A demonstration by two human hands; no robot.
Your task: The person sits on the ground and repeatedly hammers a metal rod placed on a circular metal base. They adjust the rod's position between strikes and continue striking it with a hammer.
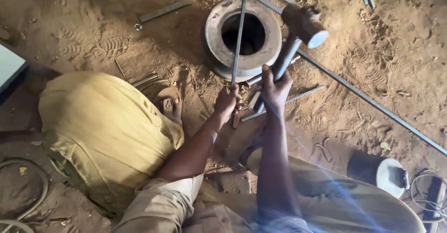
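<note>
Here, left hand (226, 100) closed round thin steel rod (239, 35) lying across heavy metal ring (214, 33) on dirt floor (396, 51). Right hand (274, 88) clenches hammer (305, 26), raised. Risk, by my guess: rod skids off ring's rim, blow glances toward fingers close by.

Khaki trousers cover both knees; a beige shirt with short sleeves rolled above the elbow; 2 bare forearms; seemingly a brown sandal (168, 103) on 1 foot.
</note>
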